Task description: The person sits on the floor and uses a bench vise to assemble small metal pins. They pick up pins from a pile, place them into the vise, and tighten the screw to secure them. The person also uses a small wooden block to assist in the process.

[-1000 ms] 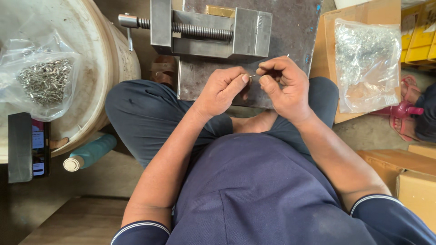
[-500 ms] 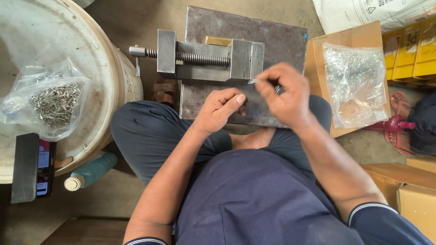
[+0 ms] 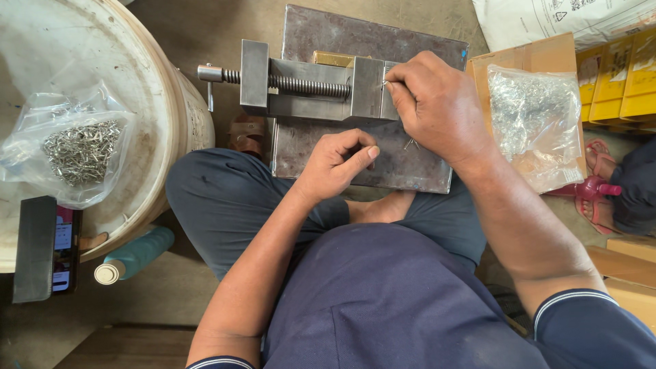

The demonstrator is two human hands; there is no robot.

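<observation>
bags (image 3: 75, 147) hold metal bits; right hand (image 3: 437, 106) pinches wire at vise (image 3: 311, 85), left hand (image 3: 338, 164) curled empty.

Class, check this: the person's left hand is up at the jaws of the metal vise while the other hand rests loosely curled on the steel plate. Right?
Not quite. The head view shows the right hand at the metal vise jaws; the left hand rests curled on the steel plate.

Floor (image 3: 205, 27): steel plate (image 3: 355, 157) w/ vise (image 3: 307, 89), tub (image 3: 137, 102).
</observation>
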